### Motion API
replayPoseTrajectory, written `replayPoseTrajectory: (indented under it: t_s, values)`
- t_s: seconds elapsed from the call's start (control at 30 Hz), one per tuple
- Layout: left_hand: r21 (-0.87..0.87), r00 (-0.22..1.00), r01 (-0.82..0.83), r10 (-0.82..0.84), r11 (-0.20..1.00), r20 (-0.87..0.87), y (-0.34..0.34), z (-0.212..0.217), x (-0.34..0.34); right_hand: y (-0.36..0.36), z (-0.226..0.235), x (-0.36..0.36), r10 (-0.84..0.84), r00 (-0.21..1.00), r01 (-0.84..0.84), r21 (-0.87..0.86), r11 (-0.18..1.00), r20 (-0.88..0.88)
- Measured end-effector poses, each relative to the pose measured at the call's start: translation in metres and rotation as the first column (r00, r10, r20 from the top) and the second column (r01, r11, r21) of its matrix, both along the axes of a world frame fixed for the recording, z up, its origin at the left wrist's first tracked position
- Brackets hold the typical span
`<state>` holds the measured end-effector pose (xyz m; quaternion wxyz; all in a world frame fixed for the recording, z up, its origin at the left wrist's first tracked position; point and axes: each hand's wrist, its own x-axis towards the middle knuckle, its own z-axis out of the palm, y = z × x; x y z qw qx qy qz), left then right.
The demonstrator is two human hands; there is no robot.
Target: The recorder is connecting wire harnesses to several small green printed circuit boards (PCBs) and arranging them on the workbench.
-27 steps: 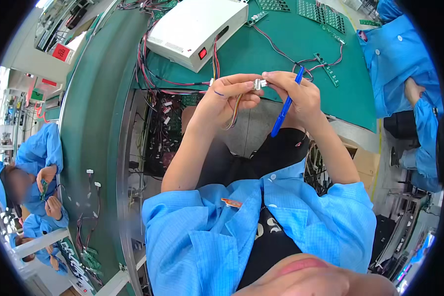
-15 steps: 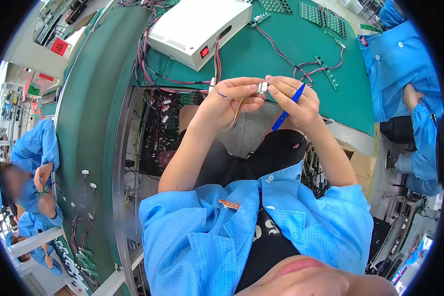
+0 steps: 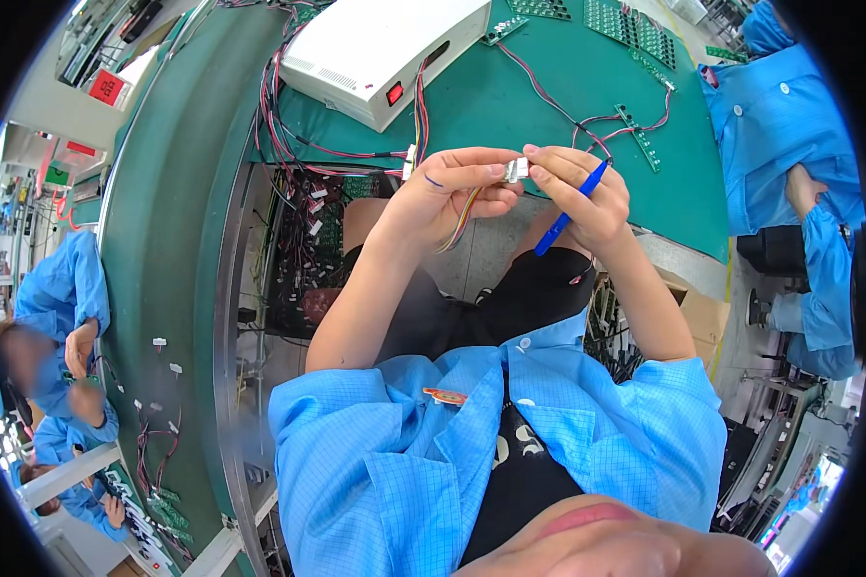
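Hands closer together than 0.9 s ago: right hand (image 3: 579,192) drawn in toward left hand (image 3: 452,192), fingertips of both now meeting on small white connector (image 3: 516,170). Pen (image 3: 568,209) in right hand swung from steep, long slant to shorter, flatter diagonal, tip nearer palm. Multicolour wires (image 3: 462,213) now hang in tighter loop under left palm. Both hands sit slightly lower relative to white box (image 3: 375,43); view itself shifted a little.

white box (image 3: 380,53), green mat (image 3: 548,106), circuit strips (image 3: 635,29)
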<state>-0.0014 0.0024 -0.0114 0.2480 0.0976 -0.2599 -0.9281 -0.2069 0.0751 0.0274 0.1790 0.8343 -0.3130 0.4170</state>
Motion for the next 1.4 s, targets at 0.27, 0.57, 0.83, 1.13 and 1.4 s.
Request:
replayPoseTrajectory:
  t_s: [0.27,0.57,0.83,1.13,1.4]
  values:
    - [-0.003,1.0,-0.014,0.014,1.0,-0.002,-0.001,-0.001,-0.002,-0.002,-0.002,-0.003,-0.004,1.0,0.004,-0.017,1.0,-0.026]
    - [-0.005,1.0,-0.005,0.005,1.0,-0.021,-0.005,-0.003,-0.002,-0.004,-0.001,0.001,0.0,0.999,0.001,0.009,1.0,-0.038]
    - [0.002,0.999,-0.033,0.033,0.999,0.026,-0.005,0.0,-0.003,-0.007,-0.003,-0.003,-0.004,0.998,0.005,0.011,1.0,-0.055]
    - [-0.114,0.986,-0.054,0.07,0.992,0.149,-0.002,0.0,-0.004,-0.008,-0.007,-0.003,0.041,0.995,-0.035,0.067,0.997,-0.092]
    - [-0.206,0.933,0.002,0.073,0.978,0.353,-0.012,-0.005,0.004,-0.035,-0.008,-0.024,0.136,0.959,-0.062,0.285,0.957,-0.247]
